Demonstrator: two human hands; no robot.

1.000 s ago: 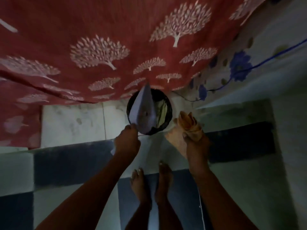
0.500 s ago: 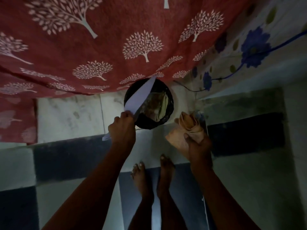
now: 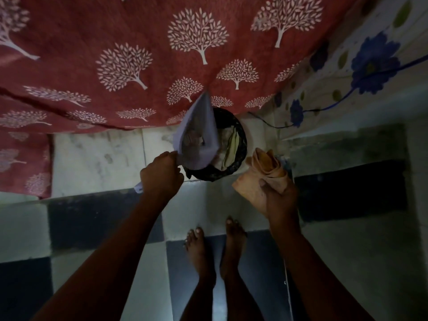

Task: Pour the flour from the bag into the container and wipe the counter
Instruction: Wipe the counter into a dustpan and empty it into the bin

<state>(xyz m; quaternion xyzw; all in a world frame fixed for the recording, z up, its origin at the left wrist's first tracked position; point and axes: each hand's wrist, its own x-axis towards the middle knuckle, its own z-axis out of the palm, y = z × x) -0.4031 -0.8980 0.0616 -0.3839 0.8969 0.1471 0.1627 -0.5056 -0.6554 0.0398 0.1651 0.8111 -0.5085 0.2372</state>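
Left hand [image 3: 162,174] gripping folded white paper sheet [image 3: 199,135], holding it over round black-lined bin [image 3: 234,167]. Right hand [image 3: 280,200] clutching crumpled tan cloth [image 3: 266,165], just right of bin.

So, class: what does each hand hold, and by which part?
Left hand pinches the white paper by its near edge; right hand grips the bunched brown cloth low down.

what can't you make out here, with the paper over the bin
Head view only, dim light:
- Bin contents: mostly covered by the folded paper gripped by the left hand.
- Specks on the paper: too small to identify.
- Cloth: partly hidden in the right hand.
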